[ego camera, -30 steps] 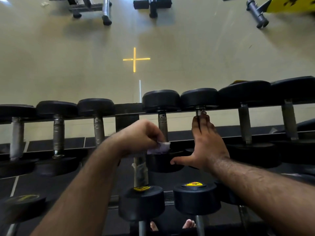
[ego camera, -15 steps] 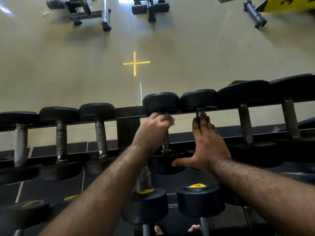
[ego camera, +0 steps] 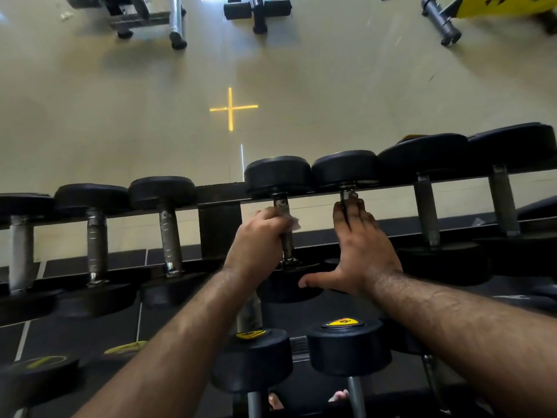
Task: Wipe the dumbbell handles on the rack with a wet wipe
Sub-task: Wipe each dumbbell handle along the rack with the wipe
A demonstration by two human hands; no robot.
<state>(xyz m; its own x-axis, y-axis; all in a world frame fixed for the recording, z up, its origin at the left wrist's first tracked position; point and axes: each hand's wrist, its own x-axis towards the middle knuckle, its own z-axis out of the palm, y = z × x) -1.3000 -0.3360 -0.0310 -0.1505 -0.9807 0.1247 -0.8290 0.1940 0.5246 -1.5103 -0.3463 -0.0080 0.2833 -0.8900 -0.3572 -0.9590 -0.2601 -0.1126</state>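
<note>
Floor (ego camera: 90, 116) fills the far half, marked with a yellow cross (ego camera: 232, 108). Across the middle runs the rack (ego camera: 219, 191), dumbbells side by side. Near centre, the left hand (ego camera: 256, 239) curls its fingers round one handle (ego camera: 286, 236), pinching a wipe (ego camera: 294, 222) against it. Just right, the right hand (ego camera: 360, 245) lies flat on the next handle (ego camera: 346, 195), fingers pressed together, thumb spread.

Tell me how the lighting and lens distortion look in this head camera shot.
Head view: bright floor with soft glare, dark underexposed rack; wide-angle bending bows the rack; left hand and wipe slightly soft; right hand sharp.
</note>
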